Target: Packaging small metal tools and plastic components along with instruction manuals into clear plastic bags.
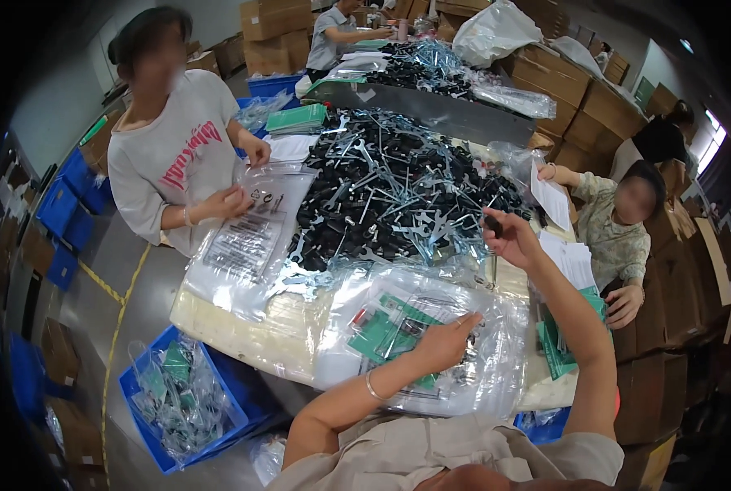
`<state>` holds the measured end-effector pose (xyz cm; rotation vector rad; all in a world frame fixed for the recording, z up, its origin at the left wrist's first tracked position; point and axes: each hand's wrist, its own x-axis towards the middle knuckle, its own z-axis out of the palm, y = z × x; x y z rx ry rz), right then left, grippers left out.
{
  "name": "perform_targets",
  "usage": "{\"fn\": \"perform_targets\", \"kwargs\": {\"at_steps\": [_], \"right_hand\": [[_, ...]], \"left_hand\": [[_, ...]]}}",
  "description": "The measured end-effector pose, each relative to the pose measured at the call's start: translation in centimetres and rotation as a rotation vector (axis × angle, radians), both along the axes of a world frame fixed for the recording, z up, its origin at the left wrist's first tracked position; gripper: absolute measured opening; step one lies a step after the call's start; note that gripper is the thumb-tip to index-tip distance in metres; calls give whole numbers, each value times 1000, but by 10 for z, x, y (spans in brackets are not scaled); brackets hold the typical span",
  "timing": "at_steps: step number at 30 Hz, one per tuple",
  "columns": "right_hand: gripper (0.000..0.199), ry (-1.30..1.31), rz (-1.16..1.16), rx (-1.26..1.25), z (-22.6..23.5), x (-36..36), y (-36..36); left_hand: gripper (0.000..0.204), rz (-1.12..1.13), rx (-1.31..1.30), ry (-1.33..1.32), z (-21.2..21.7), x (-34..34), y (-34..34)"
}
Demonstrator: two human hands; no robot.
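Plastic bags (431, 344), clear and stacked flat on the near edge of the table (243, 340), lie under the left hand (446, 340), which presses down on the top one with fingers spread and closed on nothing; green cards and small dark parts show through the film just beside the fingertips. The right hand (509, 237) is raised at the rim of the big heap of hardware (398, 192), its fingers pinched together on a small black part (494, 224) (its exact kind is too small to tell). By the look of it, this is the picking step of a kit-packing round: one piece has been taken off the heap while the other hand steadies the bag. The next move would seem to call for bringing the part back over the bag's mouth, which the left hand would have to lift or spread first, since the film lies flat and slack.

Further out, the heap of black-handled pieces and silvery flat wrenches covers the middle of the table. A stack of green cards (558, 348) lies by the right elbow. Across the table on the left, another person's hands (234, 200) hold a printed clear bag (255, 225); a second co-worker on the right holds a white sheet (552, 196). Below the table's left corner stands a blue crate (218, 393) with filled bags in it.
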<state>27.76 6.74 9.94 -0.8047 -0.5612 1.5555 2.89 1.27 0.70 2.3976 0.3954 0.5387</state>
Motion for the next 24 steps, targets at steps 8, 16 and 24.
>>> {"fn": "perform_targets", "kwargs": {"at_steps": [8, 16, 24], "right_hand": [[15, -816, 204, 167, 13, -134, 103], [15, -2187, 383, 622, -15, -212, 173], [26, -2088, 267, 628, -15, -207, 172]], "left_hand": [[62, 5, 14, -36, -13, 2, 1], [55, -11, 20, -185, -24, 9, 0], [53, -11, -57, -130, -19, 5, 0]]}}
